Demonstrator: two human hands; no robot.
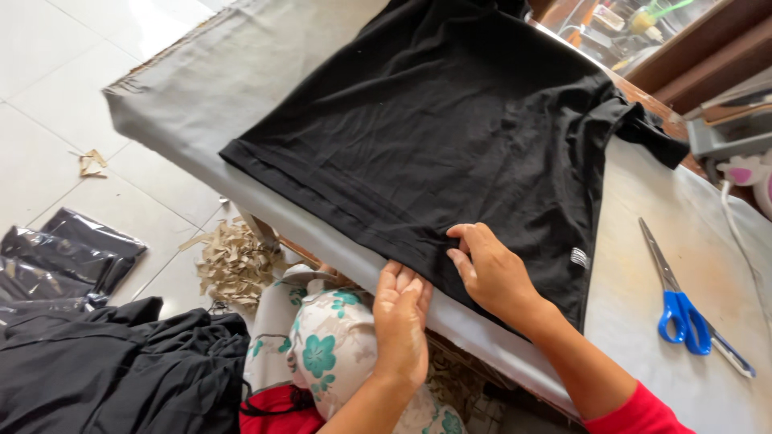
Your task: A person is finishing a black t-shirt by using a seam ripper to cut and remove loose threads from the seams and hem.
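A black t-shirt [450,120] lies spread flat on a grey padded table [209,88]. My right hand [492,271] rests on the shirt near its lower edge, fingers curled and pinching a fold of the fabric. My left hand [400,317] sits at the table's near edge, fingertips touching the edge of the shirt's hem, palm down. A small white label shows on the shirt close to my right wrist.
Blue-handled scissors [679,305] lie on the table to the right. A pile of black garments [112,370] and plastic bags [56,261] lie on the tiled floor at left, with shredded brown paper [237,261] beside them. A floral cloth [322,345] covers my lap.
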